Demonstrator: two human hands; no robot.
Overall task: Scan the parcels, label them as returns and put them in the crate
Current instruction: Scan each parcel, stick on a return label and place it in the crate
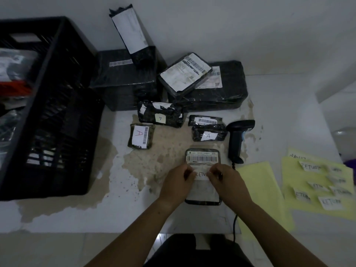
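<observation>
Fingers (188,174) of the left hand (178,184) and of the right hand (226,182) are curled in close, each set pinching one end of a small white return label (201,175); its handwritten letters show in the gap between the two hands. That slip sits over the middle of a flat parcel (202,158) lying on the table (134,209) at six o'clock, nearest the person, with a barcode sticker at its far end. Whether the slip is already stuck down cannot be told. From this parcel, the scanner (238,137) lies at two o'clock, its cord trailing back toward six. A black crate (63,105) stands at nine to ten o'clock with wrapped goods inside. Yellow sheets (317,189) at three o'clock carry more handwritten slips. Small packets (141,136), three of them marked with a letter A, lie from eleven to one o'clock, and large wrapped parcels (217,93) are stacked beyond them at twelve, against the wall.
</observation>
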